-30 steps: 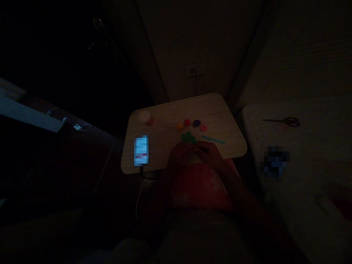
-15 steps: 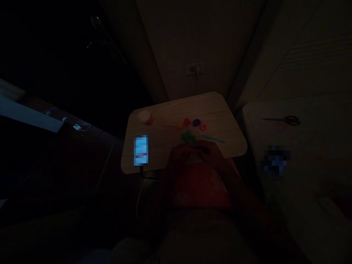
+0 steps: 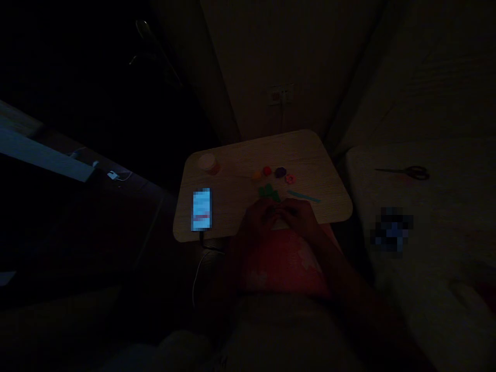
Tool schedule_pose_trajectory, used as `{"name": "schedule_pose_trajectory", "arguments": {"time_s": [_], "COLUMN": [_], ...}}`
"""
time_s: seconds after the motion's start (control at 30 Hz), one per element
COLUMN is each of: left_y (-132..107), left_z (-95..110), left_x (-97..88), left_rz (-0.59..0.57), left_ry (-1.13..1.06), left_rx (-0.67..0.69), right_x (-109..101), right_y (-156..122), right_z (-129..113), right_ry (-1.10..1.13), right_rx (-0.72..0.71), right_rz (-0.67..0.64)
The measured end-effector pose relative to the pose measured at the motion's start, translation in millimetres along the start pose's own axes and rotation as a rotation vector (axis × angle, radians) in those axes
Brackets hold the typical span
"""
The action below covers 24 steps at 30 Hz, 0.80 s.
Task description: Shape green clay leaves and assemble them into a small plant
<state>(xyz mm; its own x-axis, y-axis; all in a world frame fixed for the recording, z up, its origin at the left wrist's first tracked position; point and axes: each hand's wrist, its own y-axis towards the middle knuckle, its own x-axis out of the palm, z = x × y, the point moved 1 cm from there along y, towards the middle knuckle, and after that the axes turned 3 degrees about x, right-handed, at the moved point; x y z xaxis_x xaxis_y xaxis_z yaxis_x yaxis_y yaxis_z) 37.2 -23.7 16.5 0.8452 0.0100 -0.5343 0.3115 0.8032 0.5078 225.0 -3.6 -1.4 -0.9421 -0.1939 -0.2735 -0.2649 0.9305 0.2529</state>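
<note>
In dim light, my left hand [image 3: 260, 216] and my right hand [image 3: 296, 213] meet at the near edge of a small wooden table [image 3: 232, 196]. Fingers of both hands are bent together, and whatever lies between them is too dark to make out. Just beyond the fingertips are several green pieces [image 3: 268, 191]. Behind these sit a yellow piece [image 3: 257, 176], a red piece [image 3: 267, 170], a dark purple piece [image 3: 280, 172] and a pink flower-shaped piece [image 3: 290, 179]. A thin blue stick [image 3: 304, 196] lies to the right, near my right hand.
A lit phone [image 3: 201, 210] with a cable stands at the table's left, below a lidded tub [image 3: 209, 164]. On the pale surface to the right are scissors [image 3: 405, 171] and a blurred dark object [image 3: 392, 231]. A wall socket [image 3: 281, 95] holds a plug.
The whole view has shifted slightly, so the table and its things sit a little further right. Both hands stay together at the table's edge, with only small finger movement.
</note>
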Motion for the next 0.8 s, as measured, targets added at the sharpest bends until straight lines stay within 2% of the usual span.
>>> {"name": "schedule_pose_trajectory", "arguments": {"time_s": [0.13, 0.57, 0.8], "left_y": [-2.5, 0.1, 0.1], "left_z": [-2.2, -7.0, -9.5], "left_x": [2.2, -1.7, -4.2], "left_rz": [-0.04, 0.059, 0.056], "left_ry": [0.023, 0.006, 0.058], "left_rx": [0.013, -0.03, -0.001], "right_x": [-0.1, 2.5, 3.3], "right_y": [0.0, 2.2, 3.3], "right_z": [-2.0, -6.0, -6.0], "right_ry": [-0.022, -0.019, -0.035], "right_rx": [0.004, 0.039, 0.038], "right_rz": [-0.006, 0.036, 0.021]}}
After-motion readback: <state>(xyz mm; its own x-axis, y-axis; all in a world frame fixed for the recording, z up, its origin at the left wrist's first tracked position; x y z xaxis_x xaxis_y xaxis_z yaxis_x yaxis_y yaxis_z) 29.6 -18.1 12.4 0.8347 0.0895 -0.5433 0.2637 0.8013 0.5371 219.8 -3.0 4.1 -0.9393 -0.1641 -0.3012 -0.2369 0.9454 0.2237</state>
